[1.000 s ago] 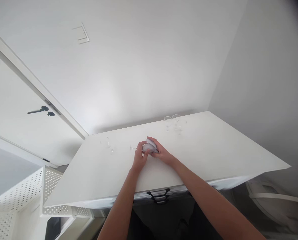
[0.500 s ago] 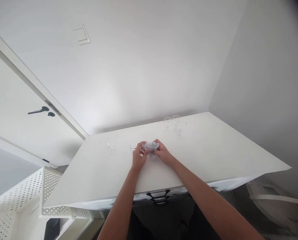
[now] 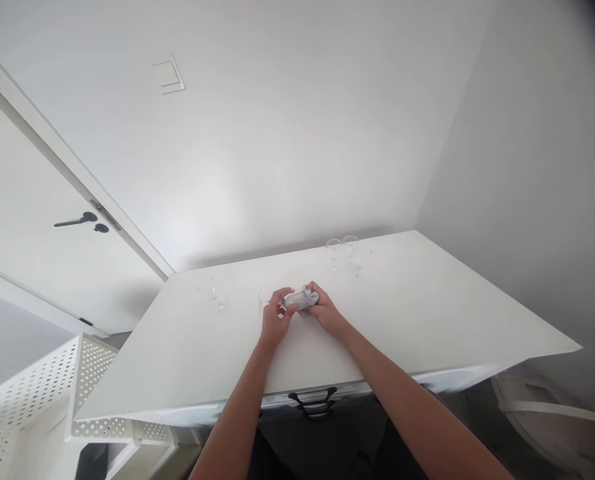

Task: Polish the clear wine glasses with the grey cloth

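Observation:
Over the middle of a white table [image 3: 427, 313], my left hand [image 3: 276, 321] holds a clear stemmed glass [image 3: 272, 303] that lies sideways, its foot pointing left. My right hand [image 3: 327, 313] is closed on a small pale grey cloth [image 3: 301, 299] pressed against the glass's bowl. The bowl is mostly hidden by the cloth and my fingers.
Another clear glass [image 3: 212, 293] stands on the table to the left. A group of glasses [image 3: 347, 252] stands at the back right by the wall. A white door with a black handle [image 3: 80, 220] is at the left, a perforated white rack [image 3: 37, 393] below it.
My right hand has shifted the cloth around the glass bowl, from over its top to its right side. The camera tilted slightly; the hands stay in the same spot.

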Available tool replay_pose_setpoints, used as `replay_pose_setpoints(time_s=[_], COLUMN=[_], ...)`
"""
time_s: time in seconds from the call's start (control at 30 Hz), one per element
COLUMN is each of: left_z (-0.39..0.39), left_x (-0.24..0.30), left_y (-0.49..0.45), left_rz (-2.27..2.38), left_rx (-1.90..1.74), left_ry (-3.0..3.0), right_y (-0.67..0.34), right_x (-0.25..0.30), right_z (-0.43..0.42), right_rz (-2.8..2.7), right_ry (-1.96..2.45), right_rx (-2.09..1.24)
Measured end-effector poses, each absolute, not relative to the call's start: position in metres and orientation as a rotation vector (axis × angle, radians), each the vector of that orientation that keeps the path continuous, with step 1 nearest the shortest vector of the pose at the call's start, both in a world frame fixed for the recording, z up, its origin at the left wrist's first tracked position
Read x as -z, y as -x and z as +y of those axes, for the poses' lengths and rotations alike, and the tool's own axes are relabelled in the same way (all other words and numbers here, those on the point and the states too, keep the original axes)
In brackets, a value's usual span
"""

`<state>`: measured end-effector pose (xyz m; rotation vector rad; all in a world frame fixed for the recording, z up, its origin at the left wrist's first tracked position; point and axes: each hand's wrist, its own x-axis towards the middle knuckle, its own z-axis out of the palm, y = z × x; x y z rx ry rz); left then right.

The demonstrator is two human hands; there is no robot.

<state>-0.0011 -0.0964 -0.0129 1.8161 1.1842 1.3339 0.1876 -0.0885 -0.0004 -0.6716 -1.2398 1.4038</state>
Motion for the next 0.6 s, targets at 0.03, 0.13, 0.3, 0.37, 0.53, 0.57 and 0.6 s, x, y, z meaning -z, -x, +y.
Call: replay_pose_setpoints(time_s=[0.03, 0.13, 0.3, 0.37, 0.53, 0.57, 0.6], left_z=[-0.0964, -0.0965, -0.0976, -0.0973, -0.0949, -0.0946, -0.0944], left_x=[0.0129, 0.0129, 0.0100, 0.0099, 0.0150, 0.0158, 0.0162], left_y=[0.0009, 0.0003, -0.0003, -0.0001, 0.0009, 0.0008, 0.0007], left_rz=[1.180, 1.140, 1.093, 1.087, 1.133, 1.134, 1.129], left_rx=[-1.353, -1.370, -1.314, -1.314, -1.358, -1.356, -1.347], left_ry=[-1.783, -1.765, -1.843, -1.829, -1.739, -1.740, -1.751], right_y=[-0.1876, -0.1863, -0.1861, -0.1872, -0.1876, -0.1873, -0.1870], right_x=[0.0000, 0.0009, 0.0038, 0.0042, 0.0013, 0.0001, -0.0012], right_z=[-0.0881, -0.0883, -0.0896, -0.0880, -0.0854, -0.0864, -0.0878], right_rz=[-1.217, -1.216, -1.321, -1.280, -1.103, -1.120, -1.151], right_ry=[0.660, 0.679, 0.721, 0.689, 0.638, 0.653, 0.664], right_rx=[-1.400, -1.333, -1.342, -1.437, -1.441, -1.415, -1.403])
